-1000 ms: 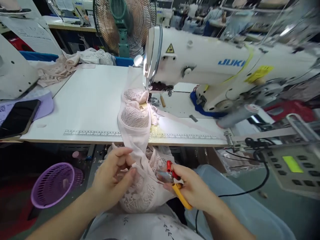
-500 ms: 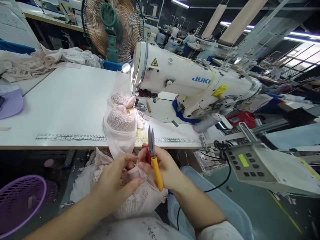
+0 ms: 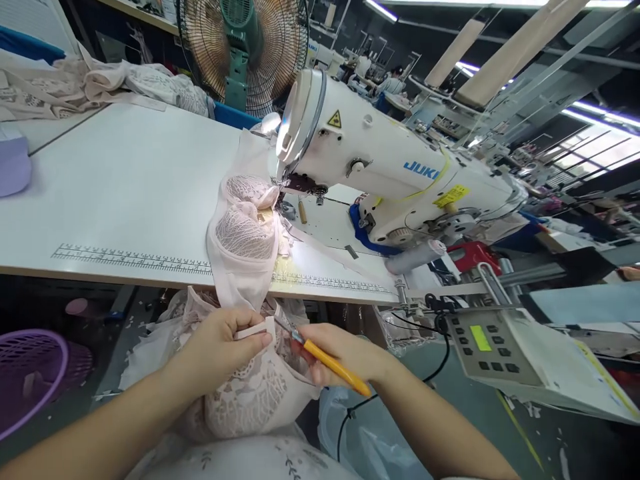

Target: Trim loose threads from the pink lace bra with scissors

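pink lace bra [image 3: 250,393] | draped off table edge into lap || yellow-handled thread snips [image 3: 320,357] | tilted, blades at bra's strap

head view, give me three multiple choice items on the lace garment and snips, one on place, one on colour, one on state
1. Where does the pale pink lace garment lie?
A. inside the purple basket
B. from under the sewing machine needle, over the table edge, down to the hands
C. folded on the control panel

2. What colour is the handle of the thread snips?
A. yellow
B. green
C. black

3. What is the left hand doing?
A. resting flat on the table
B. holding a phone
C. pinching a strap of the garment

Answers:
1 B: the fabric runs from the sewing machine across the table edge into the lap.
2 A: the handle in the right hand is yellow.
3 C: thumb and fingers close on the strap, with the snips' tip beside it.
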Demonstrator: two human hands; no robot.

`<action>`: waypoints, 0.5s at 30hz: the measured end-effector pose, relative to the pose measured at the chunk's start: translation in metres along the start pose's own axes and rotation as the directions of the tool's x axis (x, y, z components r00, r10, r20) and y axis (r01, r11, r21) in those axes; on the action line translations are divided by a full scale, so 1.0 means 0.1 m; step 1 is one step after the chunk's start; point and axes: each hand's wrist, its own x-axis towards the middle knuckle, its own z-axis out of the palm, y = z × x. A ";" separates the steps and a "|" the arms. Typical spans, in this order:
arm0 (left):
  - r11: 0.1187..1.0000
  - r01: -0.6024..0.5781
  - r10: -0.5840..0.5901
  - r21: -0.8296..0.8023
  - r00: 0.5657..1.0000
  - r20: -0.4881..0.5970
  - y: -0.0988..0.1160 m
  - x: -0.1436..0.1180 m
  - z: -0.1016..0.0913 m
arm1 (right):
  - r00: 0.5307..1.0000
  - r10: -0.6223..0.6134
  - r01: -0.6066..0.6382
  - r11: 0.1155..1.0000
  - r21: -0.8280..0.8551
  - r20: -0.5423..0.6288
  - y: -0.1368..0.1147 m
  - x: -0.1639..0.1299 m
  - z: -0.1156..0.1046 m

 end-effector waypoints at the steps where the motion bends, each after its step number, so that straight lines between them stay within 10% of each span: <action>1: 1.000 0.026 -0.026 -0.005 1.000 0.000 0.01 0.01 -0.01 | 0.999 0.031 -0.030 0.999 -0.035 0.025 0.02 -0.03 0.01; 15: 0.974 0.182 -0.164 -0.137 0.977 0.133 -0.08 0.07 -0.09 | 0.979 0.201 -0.205 0.965 -0.161 -0.043 -0.04 -0.07 0.12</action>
